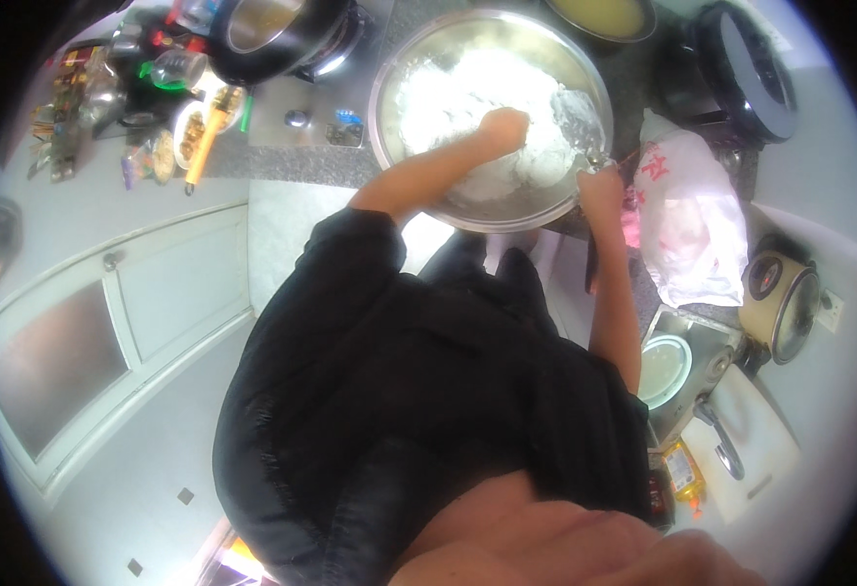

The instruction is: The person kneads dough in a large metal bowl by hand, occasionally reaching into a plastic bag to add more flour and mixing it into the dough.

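A wide stainless steel bowl point(383, 139) stands at the counter's front edge, with a heap of white flour-like powder point(465, 84) inside. My left hand point(505, 132) is curled over the middle of the powder; its fingertips are hidden, so what it holds does not show. Along the bowl's right inner side lies a crumpled clear plastic bag point(578, 119), partly over the powder. My right hand point(601, 187) is closed at the bowl's right rim, on what looks like the bunched end of this plastic.
Right of the bowl sit a white plastic bag point(692, 220) with red print and a black lidded cooker point(743, 80). A pan of yellowish liquid point(608, 16) is behind. Leftward are a wok point(274, 33) on the stove and a yellow-handled tool point(207, 143). The sink point(692, 410) is lower right.
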